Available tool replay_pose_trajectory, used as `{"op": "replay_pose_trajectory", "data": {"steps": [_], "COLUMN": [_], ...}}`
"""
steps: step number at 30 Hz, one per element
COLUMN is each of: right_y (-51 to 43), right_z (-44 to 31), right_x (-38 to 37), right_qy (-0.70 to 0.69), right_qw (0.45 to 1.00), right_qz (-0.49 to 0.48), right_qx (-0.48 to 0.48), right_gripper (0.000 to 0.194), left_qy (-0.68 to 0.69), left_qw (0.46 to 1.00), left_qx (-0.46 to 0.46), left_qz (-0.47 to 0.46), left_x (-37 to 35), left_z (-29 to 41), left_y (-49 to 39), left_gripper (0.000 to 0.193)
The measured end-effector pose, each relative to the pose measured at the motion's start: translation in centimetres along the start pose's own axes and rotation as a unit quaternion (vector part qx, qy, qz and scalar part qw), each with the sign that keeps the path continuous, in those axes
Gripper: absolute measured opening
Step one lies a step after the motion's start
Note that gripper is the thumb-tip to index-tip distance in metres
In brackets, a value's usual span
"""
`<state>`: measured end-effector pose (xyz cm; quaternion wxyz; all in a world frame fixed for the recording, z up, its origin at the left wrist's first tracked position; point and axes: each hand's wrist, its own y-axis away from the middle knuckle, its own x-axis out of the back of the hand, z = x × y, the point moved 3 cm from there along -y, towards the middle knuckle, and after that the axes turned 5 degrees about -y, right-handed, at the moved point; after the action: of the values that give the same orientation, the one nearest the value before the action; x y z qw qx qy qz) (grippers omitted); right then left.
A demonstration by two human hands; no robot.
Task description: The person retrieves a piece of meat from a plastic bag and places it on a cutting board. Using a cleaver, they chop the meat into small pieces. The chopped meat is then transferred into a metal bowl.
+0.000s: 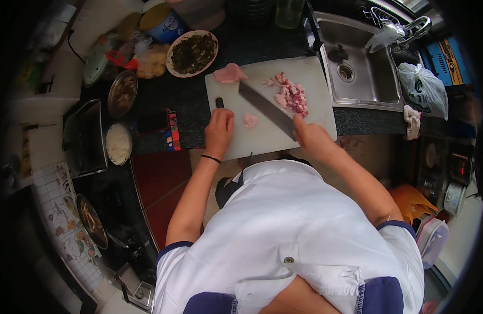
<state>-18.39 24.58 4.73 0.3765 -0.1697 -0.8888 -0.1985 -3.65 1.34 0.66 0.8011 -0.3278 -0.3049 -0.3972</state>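
Note:
On a white plastic cutting board [245, 142], my right hand [314, 138] grips the handle of a broad-bladed kitchen knife [267, 108]. Its blade points up and left across the board, and the tip is beside a larger slab of raw meat [229, 73]. Diced raw meat [292, 96] lies in a pile just beyond my right hand. One small flat piece of meat [250, 120] sits between my hands. My left hand [219, 131] is curled at the board's left side, just below its dark handle slot; nothing shows in its fingers.
A steel sink [359, 92] adjoins the board's right side, with a plastic bag [424, 88] beyond. Behind to the left stand a plate of chopped dark greens [192, 53] and a blue tin [164, 25]. A bowl of white food [119, 144] and a frying pan [91, 221] are farther left.

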Motion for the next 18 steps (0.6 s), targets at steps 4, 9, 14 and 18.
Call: {"op": "replay_pose_trajectory", "data": {"steps": [4, 9, 14, 18], "right_y": [0.6, 0.2, -7.6, -9.0], "right_z": [-2.4, -1.5, -4.8, -6.1], "right_x": [-1.6, -3.6, -6.4, -6.7], "right_qy": [0.062, 0.034, -0.007, -0.005], "right_qw": [0.995, 0.996, 1.000, 0.998], "right_qz": [-0.072, -0.080, -0.001, 0.029], "right_qx": [-0.014, -0.027, 0.000, 0.052], "right_gripper": [0.017, 0.015, 0.018, 0.028], "left_qy": [-0.034, -0.043, -0.058, -0.082], "left_qw": [0.994, 0.994, 0.993, 0.990], "left_qx": [-0.090, -0.075, -0.093, -0.084], "left_qz": [-0.045, -0.067, -0.050, -0.078], "left_x": [-2.4, -4.4, -4.1, -4.0], "left_z": [0.2, -0.4, -0.4, -0.2], "left_y": [0.3, 0.4, 0.3, 0.4], "left_gripper": [0.011, 0.011, 0.008, 0.007]}}
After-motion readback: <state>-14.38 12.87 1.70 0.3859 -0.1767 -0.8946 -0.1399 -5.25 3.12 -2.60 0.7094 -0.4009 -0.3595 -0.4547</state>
